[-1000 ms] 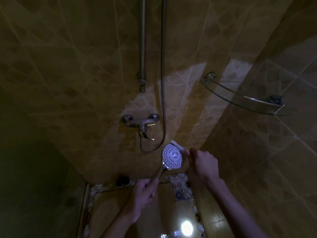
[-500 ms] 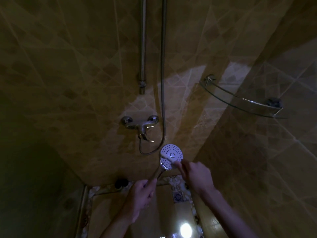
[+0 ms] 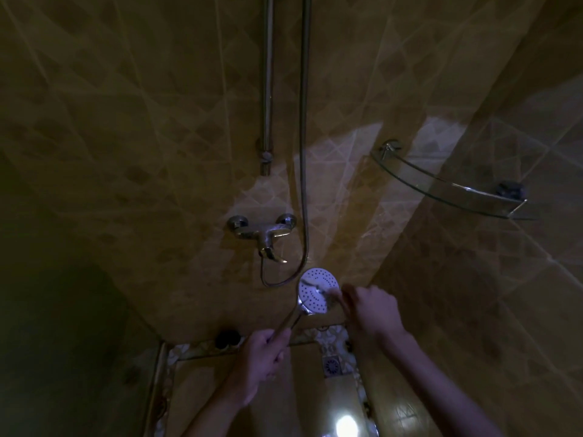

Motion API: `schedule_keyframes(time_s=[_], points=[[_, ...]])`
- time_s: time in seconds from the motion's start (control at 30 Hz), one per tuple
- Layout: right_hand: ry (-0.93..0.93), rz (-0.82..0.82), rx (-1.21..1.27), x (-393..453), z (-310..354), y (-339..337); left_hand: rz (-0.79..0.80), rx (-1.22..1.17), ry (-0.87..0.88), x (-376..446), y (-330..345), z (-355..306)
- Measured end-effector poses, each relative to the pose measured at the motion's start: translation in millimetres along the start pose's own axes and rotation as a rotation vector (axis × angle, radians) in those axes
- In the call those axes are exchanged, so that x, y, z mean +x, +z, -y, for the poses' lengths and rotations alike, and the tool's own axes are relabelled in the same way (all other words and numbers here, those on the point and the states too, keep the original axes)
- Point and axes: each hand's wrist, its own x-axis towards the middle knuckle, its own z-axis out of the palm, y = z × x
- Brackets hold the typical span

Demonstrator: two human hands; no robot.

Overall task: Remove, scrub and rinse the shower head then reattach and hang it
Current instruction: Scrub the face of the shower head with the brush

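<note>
The round white shower head [image 3: 317,290] faces me, low in the middle of the dim shower stall. My left hand [image 3: 263,357] grips its chrome handle from below. My right hand [image 3: 370,310] holds a small brush [image 3: 329,291], blurred, its pale head lying across the face of the shower head. The metal hose [image 3: 303,152] hangs down the wall and loops under the mixer tap [image 3: 263,236].
A vertical riser rail [image 3: 267,89] runs down the tiled wall above the tap. A glass corner shelf [image 3: 448,184] juts out at the right. A floor drain [image 3: 331,365] and a small dark object [image 3: 227,337] lie below. A bright light reflection [image 3: 345,425] shines on the floor.
The brush has moved from the shower head's upper right edge down across its face. My right hand has swept back and forth beside it. The left hand has held steady.
</note>
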Motion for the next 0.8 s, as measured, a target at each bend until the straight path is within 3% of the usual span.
schedule_keyframes(time_s=[0.13,0.27,0.47,0.63,0.8], points=[[0.073,-0.031,-0.024,15.6,-10.2,-12.7,0.026,0.011,0.005,-0.3,2.9,-2.2],[-0.132,0.019,-0.057,-4.2,6.9,-5.5,0.025,-0.017,0.008,0.8,2.1,-3.7],[0.094,-0.041,-0.030,16.9,-20.3,-21.6,0.018,-0.018,0.017,-0.1,0.8,-3.8],[-0.074,-0.018,-0.015,-16.4,3.2,-1.4,0.002,-0.022,0.029,0.4,0.7,-2.8],[0.145,-0.065,0.043,1.1,-16.7,-9.0,0.025,-0.049,0.014,-2.5,0.7,-0.4]])
